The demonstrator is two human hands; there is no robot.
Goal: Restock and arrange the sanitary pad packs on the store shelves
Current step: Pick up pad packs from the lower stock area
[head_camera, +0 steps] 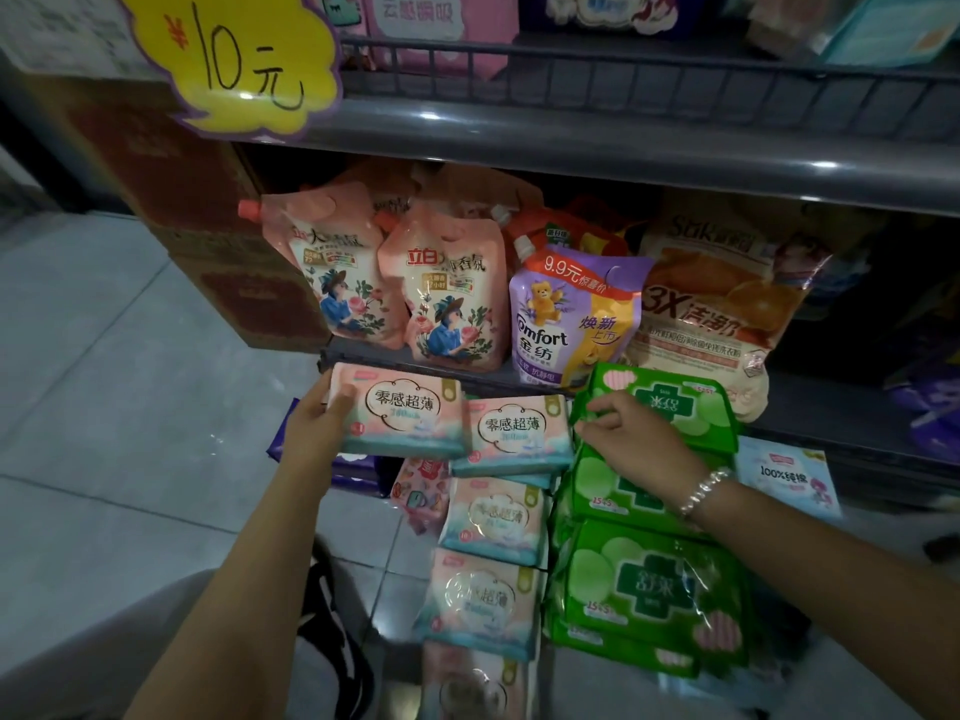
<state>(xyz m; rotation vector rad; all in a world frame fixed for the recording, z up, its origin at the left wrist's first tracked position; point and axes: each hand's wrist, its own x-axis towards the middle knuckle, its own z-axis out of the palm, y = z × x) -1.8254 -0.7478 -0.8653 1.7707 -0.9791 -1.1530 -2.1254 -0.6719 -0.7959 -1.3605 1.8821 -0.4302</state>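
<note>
My left hand [317,418] grips the left end of a pink sanitary pad pack [402,415], held flat just in front of the lower shelf edge. Beside it lies a second pink pack [511,433], and several more pink packs [493,519] run in a column toward me. My right hand [631,439] pinches the near edge of the top green pad pack [675,402], which tilts up at the head of a pile of green packs [652,584]. A bead bracelet circles my right wrist.
Pink detergent pouches [447,283], a purple Comfort pouch [569,314] and an orange washing powder bag [727,298] stand on the lower shelf [810,423]. A yellow price sign [244,59] hangs top left. Cardboard boxes [208,210] stand left, over grey floor tiles [104,356].
</note>
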